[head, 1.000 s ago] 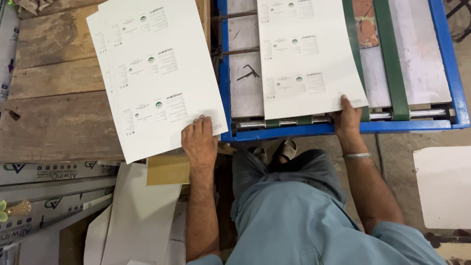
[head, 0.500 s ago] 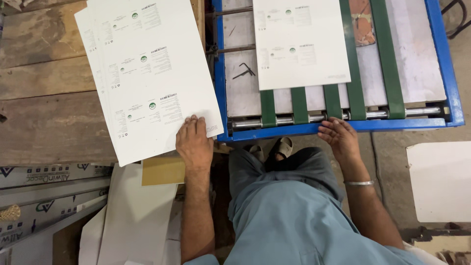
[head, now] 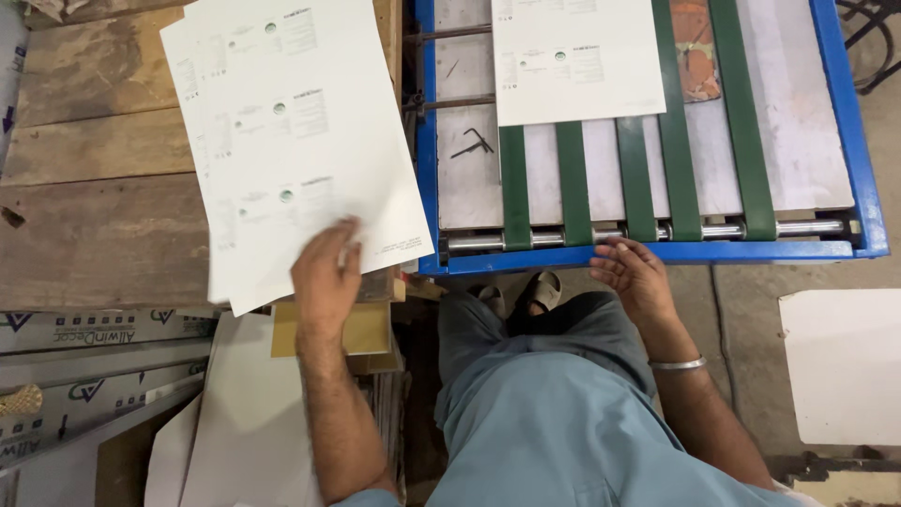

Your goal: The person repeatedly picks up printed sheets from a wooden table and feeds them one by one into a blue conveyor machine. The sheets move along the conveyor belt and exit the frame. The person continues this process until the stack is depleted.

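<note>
Left hand (head: pixel 324 272) flat on stack of printed sheets (head: pixel 300 141), fingers loose, gripping nothing. Stack's long axis ran straight ahead from it. Right hand (head: pixel 633 277) open, empty, well right.

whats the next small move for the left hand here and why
Probably slide the top sheet off the stack toward the belts. The left hand rests on its near edge, the fed sheet lies far up the belts, and the right hand waits open at the roller.
</note>
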